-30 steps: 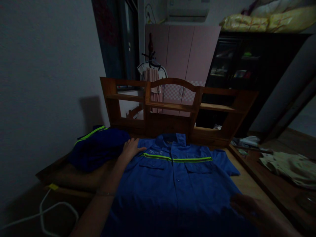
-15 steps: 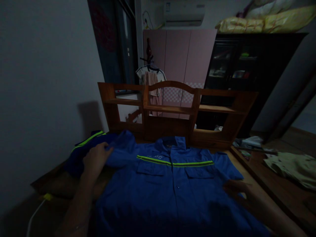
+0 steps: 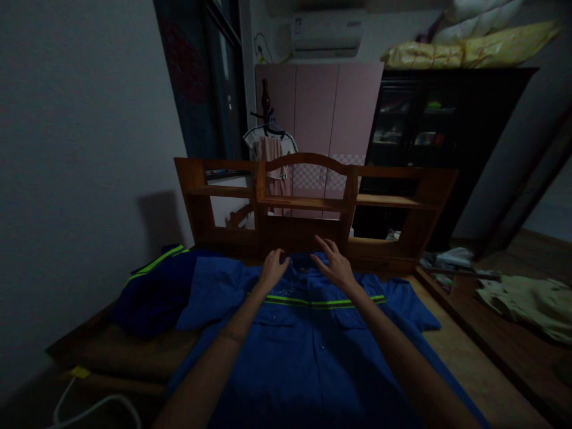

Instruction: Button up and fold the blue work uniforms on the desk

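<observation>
A blue work shirt (image 3: pixel 286 357) with a yellow-green stripe across the chest lies spread out, front side up, its collar toward the wooden headboard. Over the left side of the collar is my left hand (image 3: pixel 273 269), fingers curved and thumb apart, with nothing seen in it. My right hand (image 3: pixel 334 267) hovers by the collar's right side, fingers spread. Whether the fingertips touch the cloth I cannot tell. Both forearms cover parts of the stripe and chest pockets. Left of the shirt's sleeve lies a bunched darker blue garment (image 3: pixel 156 292) with a similar stripe.
A wooden headboard (image 3: pixel 304 205) with open shelves stands beyond the shirt. The wall (image 3: pixel 89 149) closes off the left side. A white cable (image 3: pixel 100 405) lies at the lower left. At the right, pale cloth (image 3: pixel 527 304) rests on a brown surface.
Both hands have moved inward and away from me, from the two sleeve sides to the collar. The left sleeve now lies flatter and spread outward. The view has tilted slightly.
</observation>
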Tool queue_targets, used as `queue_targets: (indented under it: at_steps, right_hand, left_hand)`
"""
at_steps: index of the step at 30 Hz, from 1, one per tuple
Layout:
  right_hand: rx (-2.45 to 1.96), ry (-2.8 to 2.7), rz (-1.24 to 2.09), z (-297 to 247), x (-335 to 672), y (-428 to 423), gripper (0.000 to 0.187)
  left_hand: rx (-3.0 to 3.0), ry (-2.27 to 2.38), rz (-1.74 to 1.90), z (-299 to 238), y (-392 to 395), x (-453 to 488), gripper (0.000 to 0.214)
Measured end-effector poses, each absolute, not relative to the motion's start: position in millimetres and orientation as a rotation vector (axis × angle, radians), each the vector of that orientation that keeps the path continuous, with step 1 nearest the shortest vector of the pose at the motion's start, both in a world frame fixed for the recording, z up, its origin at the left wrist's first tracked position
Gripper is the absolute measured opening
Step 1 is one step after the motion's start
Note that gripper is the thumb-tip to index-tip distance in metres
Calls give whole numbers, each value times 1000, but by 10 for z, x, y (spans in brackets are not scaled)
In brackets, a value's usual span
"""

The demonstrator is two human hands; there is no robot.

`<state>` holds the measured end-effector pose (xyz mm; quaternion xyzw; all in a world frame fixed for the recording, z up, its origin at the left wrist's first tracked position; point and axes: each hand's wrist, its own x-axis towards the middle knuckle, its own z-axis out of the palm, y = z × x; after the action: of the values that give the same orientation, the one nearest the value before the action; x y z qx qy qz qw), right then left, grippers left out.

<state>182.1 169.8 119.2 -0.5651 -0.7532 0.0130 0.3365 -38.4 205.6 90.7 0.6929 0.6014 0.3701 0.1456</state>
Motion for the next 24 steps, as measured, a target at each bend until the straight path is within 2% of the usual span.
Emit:
queue_targets:
  at_steps: [3, 6, 8, 12, 13, 16, 20, 24]
  right_hand:
    - [-1588, -2019, 130, 1152, 1815, 2032, 58]
    - [-1693, -1981, 188, 1072, 1997, 2274, 67]
    - [-1726, -1943, 217, 998, 2158, 2369, 61]
    - [-1701, -1881, 293, 827, 2438, 2446, 28]
    - [-1688, -1861, 324, 785, 2487, 2457, 29]
    - [-1652, -1795, 490, 674, 2580, 2495, 50]
    - [-1607, -1672, 820, 589, 2617, 2529, 33]
    - [-1546, -1474, 1179, 568, 2652, 2479, 35]
  left_hand:
    - [1843, 1697, 1062, 595, 2233, -285, 61]
    - [1710, 1580, 1017, 477, 2368, -376, 69]
    - [1647, 1486, 975, 490, 2448, -463, 70]
    - [1591, 1312, 885, 596, 2528, -580, 67]
    - [1593, 1280, 881, 622, 2528, -591, 65]
    - [1612, 1222, 933, 673, 2500, -589, 56]
    - [1592, 1193, 983, 663, 2465, -596, 50]
    - [1480, 1197, 971, 580, 2476, -697, 50]
